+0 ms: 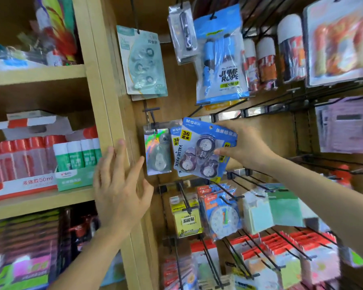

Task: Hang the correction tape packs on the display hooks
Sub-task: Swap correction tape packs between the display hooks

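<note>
My right hand (244, 146) grips a blue correction tape pack (203, 149) by its right edge, tilted, in front of the wooden display panel. Just behind it another blue pack of the same kind (175, 143) hangs, partly covered. To their left a silver holographic tape pack (157, 152) hangs from a black hook (152, 116). A pale green tape pack (143, 61) hangs higher up. My left hand (122, 185) is spread, fingers straight, holding nothing, over the wooden upright left of the packs.
A jump rope pack (220, 57) and spray cans (266, 61) hang above. Below are sticky notes (187, 216), a clock toy (223, 216) and several black hooks (247, 181). Glue bottles (76, 155) stand on the left shelf beside the wooden upright (105, 80).
</note>
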